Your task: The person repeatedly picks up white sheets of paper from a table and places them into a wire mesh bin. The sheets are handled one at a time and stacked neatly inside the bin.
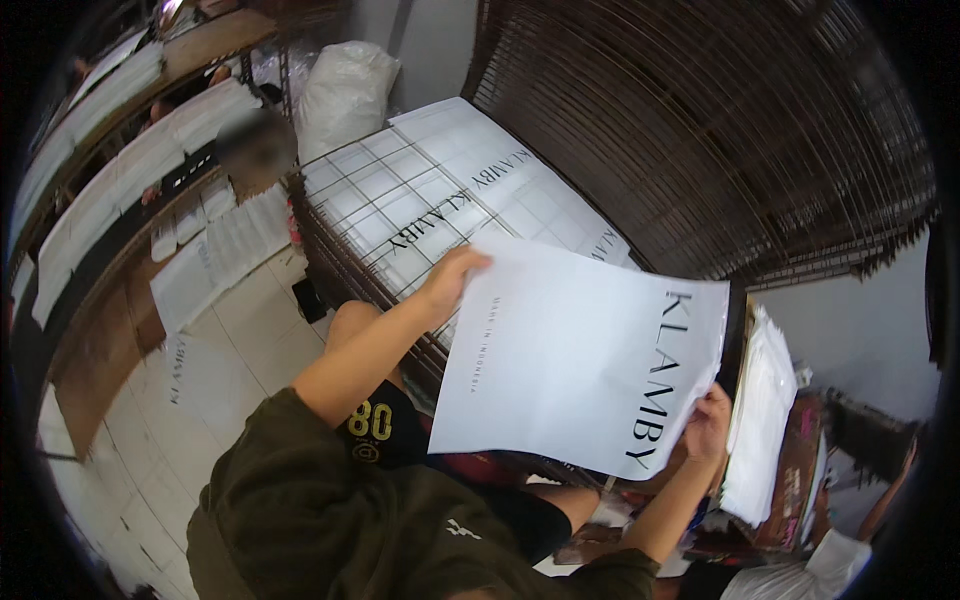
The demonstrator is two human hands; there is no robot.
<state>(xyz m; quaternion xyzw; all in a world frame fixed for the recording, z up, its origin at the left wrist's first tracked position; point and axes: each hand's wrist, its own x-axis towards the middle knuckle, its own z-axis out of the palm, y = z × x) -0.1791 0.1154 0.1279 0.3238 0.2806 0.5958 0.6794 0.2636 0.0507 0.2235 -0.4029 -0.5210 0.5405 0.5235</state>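
Observation:
A thin white sheet with black lettering, perhaps a flat plastic bag, is stretched between my two hands. My left hand pinches its far left corner. My right hand grips the right edge near the lower corner, where the sheet curls up. Beneath and beyond it lies a wire drying rack, its grid resting over more white printed sheets. Part of the rack is hidden under the held sheet.
Many raised wire racks lean at the back right. A stack of white sheets stands beside my right hand. At left, shelves hold more sheets, with a person behind. A bulging white sack sits behind the rack. Another person is at lower right.

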